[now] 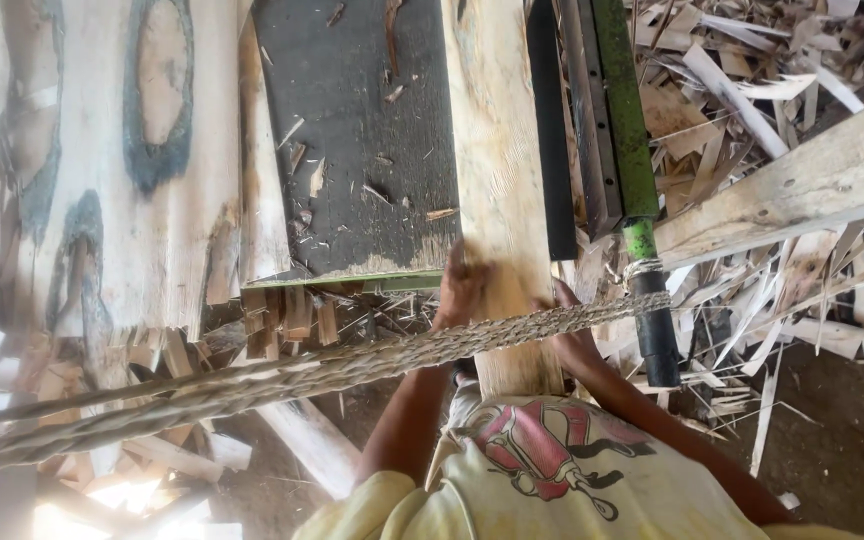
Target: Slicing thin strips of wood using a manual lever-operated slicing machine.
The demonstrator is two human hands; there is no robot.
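**Operator:** Nearest the lens is a yellow shirt [552, 480] with a red and black print; both forearms extend forward from it. Report hand positions.

**Inspector:** Left hand [460, 290] lies on the near left edge of the pale plank [497, 150], fingers wrapped around that edge — grasping. Right hand [570, 325] sits at the plank's near right edge, partly hidden behind the braided rope [302, 375]; it touches the wood, but whether it is clenched on it I cannot tell.

**Operator:** Location of the plank?

**Inspector:** It runs lengthwise away from the body, resting beside the dark machine table [352, 140] on its left and the black-and-green guide rail [602, 110] on its right. The rope crosses over its near end, tied to the rail's black handle [657, 340].

**Operator:** Progress?

**Inspector:** Judged from the layout — the plank appears to be mid-feed, most of its length beyond the hands, the near end not yet advanced. Offcuts [772, 70] heaped at right and a stained slab [122, 160] at left suggest other pieces are already processed. How much length remains to pass cannot be determined.
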